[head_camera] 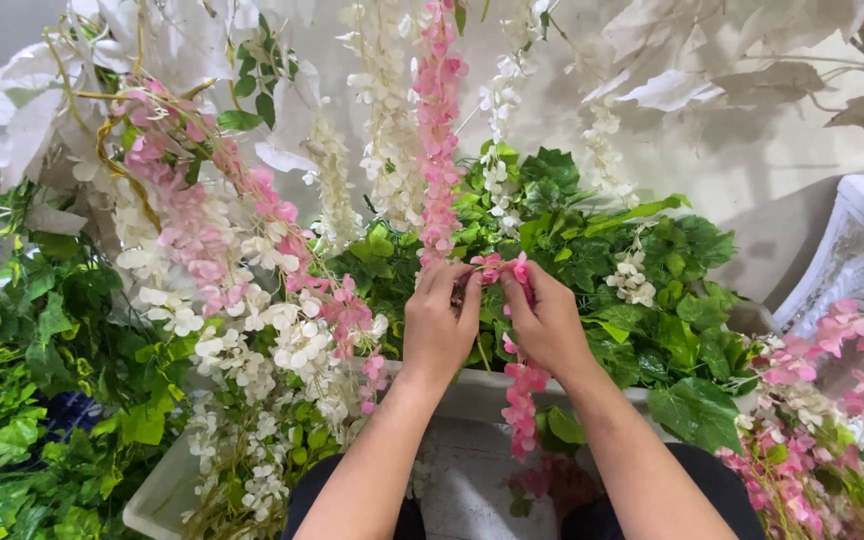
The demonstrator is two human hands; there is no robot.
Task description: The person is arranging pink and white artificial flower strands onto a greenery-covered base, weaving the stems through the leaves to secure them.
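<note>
Both hands point(492, 320) pinch pink garland point(520, 400) — hanging vertical.

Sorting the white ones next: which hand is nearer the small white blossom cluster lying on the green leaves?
Right hand: the white blossom cluster lies just to its right. Left hand sits farther left.

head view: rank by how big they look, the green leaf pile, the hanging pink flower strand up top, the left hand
1. green leaf pile
2. hanging pink flower strand
3. left hand, though it sits nearer the camera, so its rank against the strand is unsure
</note>
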